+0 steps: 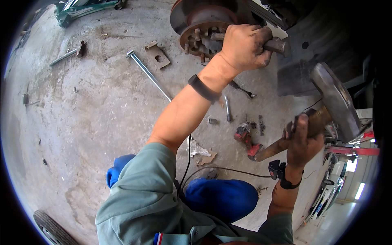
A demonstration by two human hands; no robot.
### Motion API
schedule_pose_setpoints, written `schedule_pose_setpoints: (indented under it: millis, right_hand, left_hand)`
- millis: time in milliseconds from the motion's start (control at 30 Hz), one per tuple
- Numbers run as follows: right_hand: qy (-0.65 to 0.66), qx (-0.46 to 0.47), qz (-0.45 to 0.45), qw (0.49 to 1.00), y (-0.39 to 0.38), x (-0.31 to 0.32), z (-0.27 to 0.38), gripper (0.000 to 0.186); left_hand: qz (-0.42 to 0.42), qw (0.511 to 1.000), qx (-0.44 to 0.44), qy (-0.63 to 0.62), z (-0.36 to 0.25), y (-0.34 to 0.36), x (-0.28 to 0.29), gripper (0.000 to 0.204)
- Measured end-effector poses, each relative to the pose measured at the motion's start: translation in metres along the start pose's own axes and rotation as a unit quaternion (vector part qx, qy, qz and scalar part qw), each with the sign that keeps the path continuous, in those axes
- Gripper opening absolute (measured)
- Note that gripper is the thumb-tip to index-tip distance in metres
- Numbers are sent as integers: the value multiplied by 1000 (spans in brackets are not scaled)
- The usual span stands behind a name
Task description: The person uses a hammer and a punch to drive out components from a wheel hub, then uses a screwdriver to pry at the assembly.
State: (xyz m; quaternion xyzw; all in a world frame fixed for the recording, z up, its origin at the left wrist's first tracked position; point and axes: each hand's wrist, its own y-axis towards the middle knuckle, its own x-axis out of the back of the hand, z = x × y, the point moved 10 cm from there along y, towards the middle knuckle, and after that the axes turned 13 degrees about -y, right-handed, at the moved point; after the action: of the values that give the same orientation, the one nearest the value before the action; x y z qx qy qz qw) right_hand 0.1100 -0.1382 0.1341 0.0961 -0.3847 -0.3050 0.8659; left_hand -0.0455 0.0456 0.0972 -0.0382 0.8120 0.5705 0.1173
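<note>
In the head view, the work seems to me partly done: the rusty hub [191, 37] carries no wheel and its bolts stand bare, while the brake disc [178, 18] sits behind it. How much is left, I cannot tell from here. The left hand [248, 47] is closed firmly around a metal bar [278, 46]; one end sticks out to the right of the fist, and the other points over the hub face. Whether this end touches the hub, I cannot tell. The right hand [304, 141] grips the hammer [337, 102] by its handle, near the head. The hammer head is lower and to the right of the bar, apart from it. On the floor, a red power tool [245, 136] lies near the hammer handle.
</note>
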Motion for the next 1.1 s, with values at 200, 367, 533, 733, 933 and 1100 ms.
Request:
schedule_pose_setpoints:
  millis: [200,367,533,733,933,1100]
  right_hand:
    - [-95,26,65,993,19,-29,0,24]
    - [146,49,75,985,21,67,17,26]
    - [-160,-37,76,983,9,-24,-29,24]
    - [46,-13,-32,998,-7,8,-6,13]
    - [82,5,-52,995,-5,16,-16,14]
    - [13,-28,-6,1000,-3,-16,-27,18]
  left_hand:
    - [-1,1000,4,24,12,-2,1,18]
    - [38,998,24,32,5,-3,-17,22]
    - [70,995,-15,65,8,-11,-19,24]
    - [18,999,-7,34,5,0,-10,16]
    - [2,999,10,38,7,2,-12,15]
    - [3,999,3,36,9,1,-14,14]
